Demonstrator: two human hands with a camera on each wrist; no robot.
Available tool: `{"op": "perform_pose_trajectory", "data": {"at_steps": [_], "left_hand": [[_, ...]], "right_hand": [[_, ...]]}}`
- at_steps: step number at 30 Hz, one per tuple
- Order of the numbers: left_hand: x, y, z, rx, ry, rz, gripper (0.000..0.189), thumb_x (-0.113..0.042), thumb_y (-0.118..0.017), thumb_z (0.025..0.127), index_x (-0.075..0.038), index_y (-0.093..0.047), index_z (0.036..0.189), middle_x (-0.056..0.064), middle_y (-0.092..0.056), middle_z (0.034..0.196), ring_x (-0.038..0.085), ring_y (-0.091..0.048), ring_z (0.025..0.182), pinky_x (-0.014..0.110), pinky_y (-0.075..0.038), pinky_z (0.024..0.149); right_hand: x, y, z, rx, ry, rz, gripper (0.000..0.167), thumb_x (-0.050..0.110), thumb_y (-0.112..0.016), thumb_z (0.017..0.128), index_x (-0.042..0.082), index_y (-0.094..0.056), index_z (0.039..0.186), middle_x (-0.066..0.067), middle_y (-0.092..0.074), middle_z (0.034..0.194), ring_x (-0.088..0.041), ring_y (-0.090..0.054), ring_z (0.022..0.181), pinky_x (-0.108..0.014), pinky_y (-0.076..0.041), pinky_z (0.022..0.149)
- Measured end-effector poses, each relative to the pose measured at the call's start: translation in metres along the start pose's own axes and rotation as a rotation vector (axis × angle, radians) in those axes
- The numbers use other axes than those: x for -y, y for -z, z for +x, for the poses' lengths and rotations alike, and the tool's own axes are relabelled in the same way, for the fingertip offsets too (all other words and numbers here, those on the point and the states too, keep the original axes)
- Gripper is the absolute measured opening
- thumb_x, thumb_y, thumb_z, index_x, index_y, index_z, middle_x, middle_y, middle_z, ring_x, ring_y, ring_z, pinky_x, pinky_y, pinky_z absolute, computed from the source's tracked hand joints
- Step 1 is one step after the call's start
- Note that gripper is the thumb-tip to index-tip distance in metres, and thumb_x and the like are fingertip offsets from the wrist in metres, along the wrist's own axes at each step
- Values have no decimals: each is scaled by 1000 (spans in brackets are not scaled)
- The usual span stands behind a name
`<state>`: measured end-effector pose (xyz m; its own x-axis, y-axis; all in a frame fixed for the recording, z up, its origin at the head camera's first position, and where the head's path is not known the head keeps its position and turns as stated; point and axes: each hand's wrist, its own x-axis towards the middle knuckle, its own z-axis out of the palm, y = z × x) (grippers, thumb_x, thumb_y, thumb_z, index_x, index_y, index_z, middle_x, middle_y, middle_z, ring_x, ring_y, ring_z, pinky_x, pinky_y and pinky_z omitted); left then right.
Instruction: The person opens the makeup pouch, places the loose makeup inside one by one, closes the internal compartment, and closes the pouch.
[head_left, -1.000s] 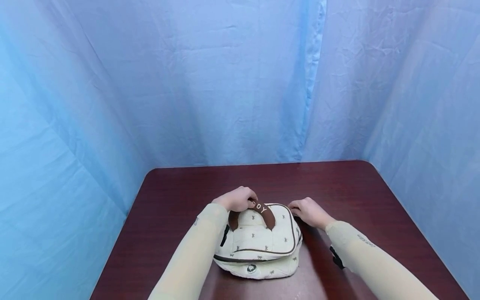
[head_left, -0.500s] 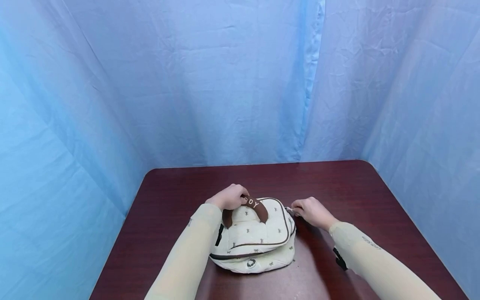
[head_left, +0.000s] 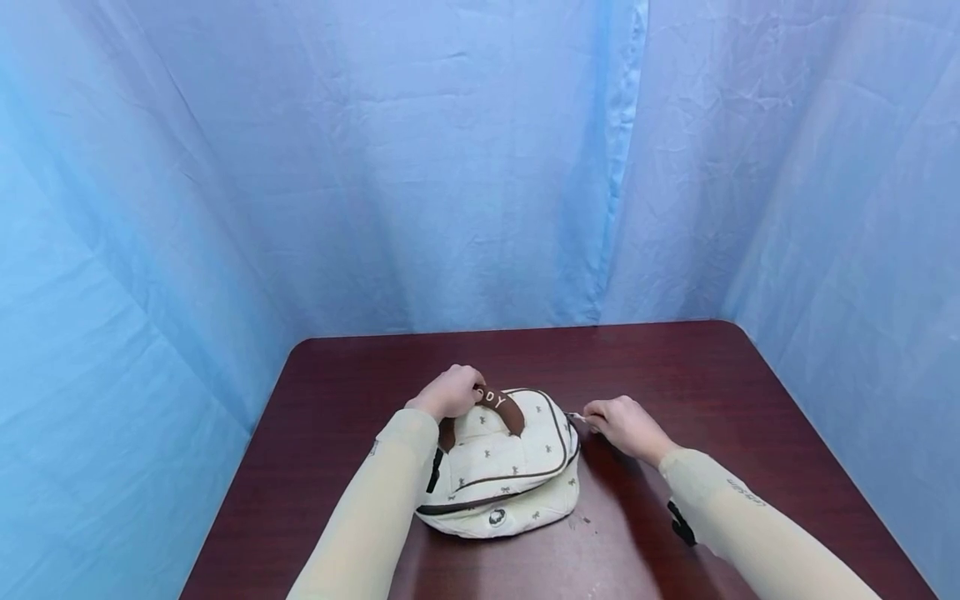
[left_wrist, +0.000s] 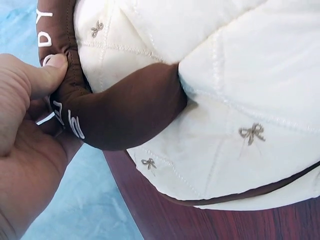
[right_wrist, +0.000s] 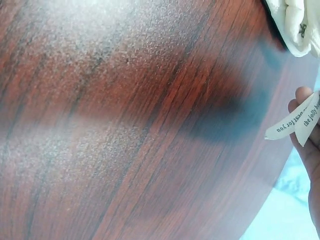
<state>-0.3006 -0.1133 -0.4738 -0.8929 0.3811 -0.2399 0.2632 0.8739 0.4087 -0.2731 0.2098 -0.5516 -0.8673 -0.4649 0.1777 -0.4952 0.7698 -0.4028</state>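
Note:
A cream quilted bag (head_left: 536, 450) with small bow prints and brown piping lies on the table in the head view. My left hand (head_left: 452, 392) grips its padded brown carry handle (left_wrist: 135, 112), thumb on top of the white lettering in the left wrist view. At the bag's right back corner, my right hand (head_left: 628, 427) pinches a pale printed ribbon (right_wrist: 287, 125), which stretches from the bag's edge to the fingers. In the right wrist view the ribbon's two tails hang from the fingers, and only a corner of the bag shows.
The dark red wood-grain table (head_left: 352, 375) has rounded far corners. Pale blue curtains (head_left: 480, 167) hang behind it and on both sides. A black strap piece (head_left: 681, 523) hangs under the right sleeve.
The bag has shifted left and slightly toward the far edge along with my left hand. My right hand stays nearly in place, and the ribbon now shows stretched between it and the bag.

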Motion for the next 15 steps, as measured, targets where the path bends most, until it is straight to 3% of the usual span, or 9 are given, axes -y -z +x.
{"op": "perform_pose_trajectory", "data": {"at_steps": [6, 10, 15], "left_hand": [[0, 0, 0, -26, 56, 35, 22, -9, -54, 104, -4, -73, 116, 11, -71, 113, 20, -61, 88, 35, -51, 76], [-1, 1, -1, -44, 114, 40, 22, -9, -54, 105, -5, -73, 115, 10, -71, 112, 20, -63, 89, 35, -52, 75], [1, 4, -5, -4, 133, 15, 22, -8, -53, 104, -4, -73, 113, 10, -71, 111, 21, -65, 89, 35, -52, 74]], "right_hand": [[6, 0, 1, 21, -38, -32, 9, 9, -69, 97, 10, -77, 98, 4, -72, 85, -6, -60, 71, -32, -54, 66], [9, -1, 2, 9, -31, -52, 8, 9, -69, 97, 10, -77, 97, 3, -74, 86, -11, -67, 75, -36, -57, 69], [13, -5, 6, -8, -15, -60, 7, 9, -70, 96, 11, -77, 95, 3, -73, 85, -11, -68, 75, -36, -57, 68]]}}
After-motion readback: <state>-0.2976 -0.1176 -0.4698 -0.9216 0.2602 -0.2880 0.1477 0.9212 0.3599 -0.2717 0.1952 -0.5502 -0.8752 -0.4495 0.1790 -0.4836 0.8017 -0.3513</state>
